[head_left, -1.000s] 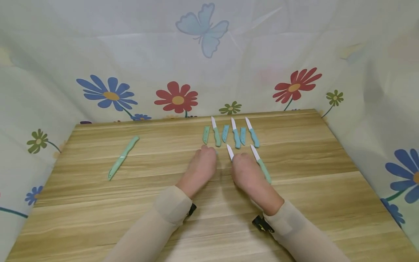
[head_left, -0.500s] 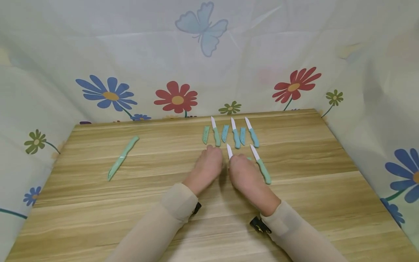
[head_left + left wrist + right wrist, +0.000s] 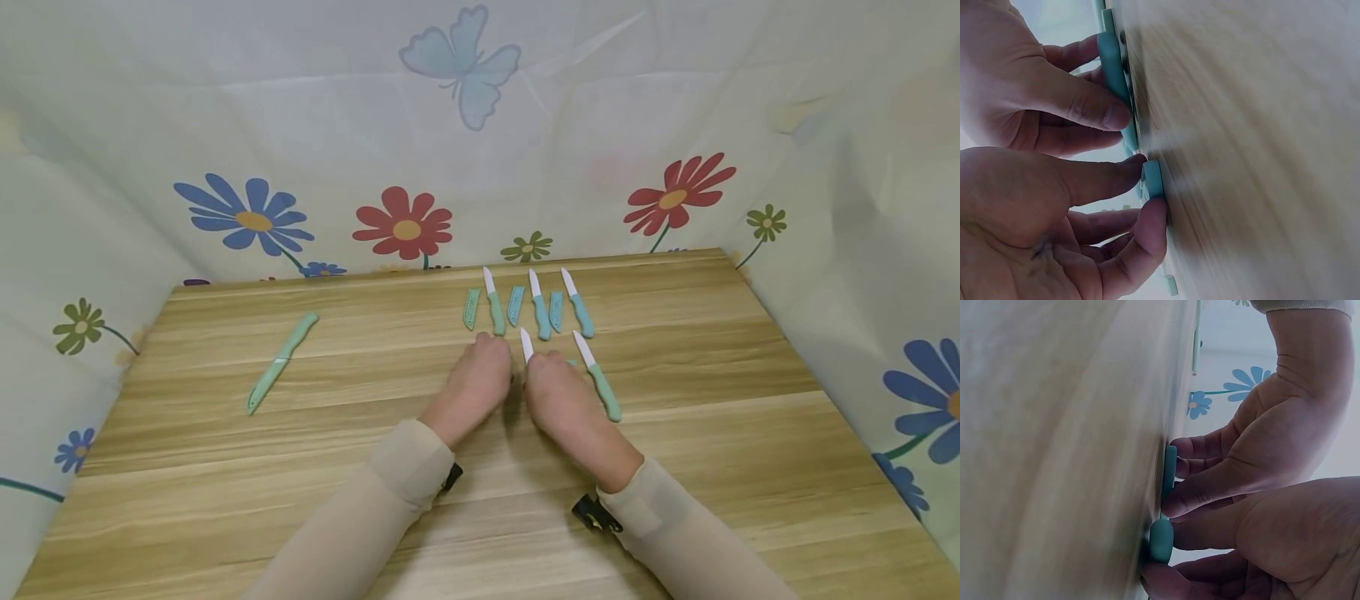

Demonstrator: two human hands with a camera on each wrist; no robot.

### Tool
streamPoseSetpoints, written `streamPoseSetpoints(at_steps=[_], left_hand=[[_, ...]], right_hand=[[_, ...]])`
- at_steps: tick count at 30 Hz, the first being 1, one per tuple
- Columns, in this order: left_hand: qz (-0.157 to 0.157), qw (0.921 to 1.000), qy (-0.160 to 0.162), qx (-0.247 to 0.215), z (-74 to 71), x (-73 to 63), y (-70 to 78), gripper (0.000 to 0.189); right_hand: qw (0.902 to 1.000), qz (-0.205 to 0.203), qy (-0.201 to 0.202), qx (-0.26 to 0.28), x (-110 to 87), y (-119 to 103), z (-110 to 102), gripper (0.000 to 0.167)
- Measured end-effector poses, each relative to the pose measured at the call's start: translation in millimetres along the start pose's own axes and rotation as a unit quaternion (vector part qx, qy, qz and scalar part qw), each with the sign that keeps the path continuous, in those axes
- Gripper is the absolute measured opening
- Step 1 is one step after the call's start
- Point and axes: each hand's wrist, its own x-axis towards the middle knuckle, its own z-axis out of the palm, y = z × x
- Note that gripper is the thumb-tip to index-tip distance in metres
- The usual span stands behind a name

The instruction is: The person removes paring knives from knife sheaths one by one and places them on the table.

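My left hand (image 3: 478, 379) and right hand (image 3: 558, 400) are side by side over the wooden table. Between thumb and fingers, the left pinches a small blue knife sheath (image 3: 1153, 179), low at the tabletop; the head view mostly hides it. The right grips the blue handle (image 3: 1161, 540) of a paring knife, whose white blade (image 3: 527, 343) points away from me. Just right of that hand lies a paring knife with a green handle (image 3: 605, 396). A bit of a green sheath (image 3: 572, 362) shows between them.
Behind the hands lie a green-handled knife (image 3: 497, 315) and two blue-handled knives (image 3: 542, 317), white blades exposed, with a green sheath (image 3: 471, 309) and two blue sheaths (image 3: 516, 306) among them. A sheathed green knife (image 3: 281, 362) lies at left. Flowered curtain (image 3: 322, 150) surrounds the table.
My left hand has moved slightly right, closer to the right hand, which has shifted a little left. The green sheath's tip has come into view. Both hands are nearly still over the last half second.
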Motion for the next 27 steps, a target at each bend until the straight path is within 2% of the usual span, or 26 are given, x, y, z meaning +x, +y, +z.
streamPoseSetpoints(at_steps=[6,11,17,19,22,27], left_hand=[[-0.001,1.0,-0.004,-0.003,-1.0,-0.1,-0.7,0.006],[-0.019,0.9997,-0.01,-0.009,-4.7,-1.6,-3.5,0.011],[-0.021,0.9997,0.002,-0.011,-16.1,-8.2,-9.2,0.017],[-0.018,0.9998,0.009,0.005,-19.3,-11.5,-12.2,0.02],[-0.018,0.9989,0.025,0.034,-22.9,-17.6,-17.5,0.033],[-0.029,0.9961,0.062,0.055,-27.3,-29.2,-29.1,0.052]], right_hand=[[1.0,0.0,0.002,0.0,0.2,0,0,0.016],[0.9999,-0.011,0.004,-0.001,-0.5,3,-5,0.014],[0.9996,-0.022,0.009,0.014,3.4,4,-15,0.024],[0.9989,-0.037,0.027,0.008,5.7,4,-17,0.025],[0.9952,-0.074,0.063,-0.007,10.2,4,-20,0.027],[0.9804,-0.157,0.11,-0.044,21.6,5,-21,0.047]])
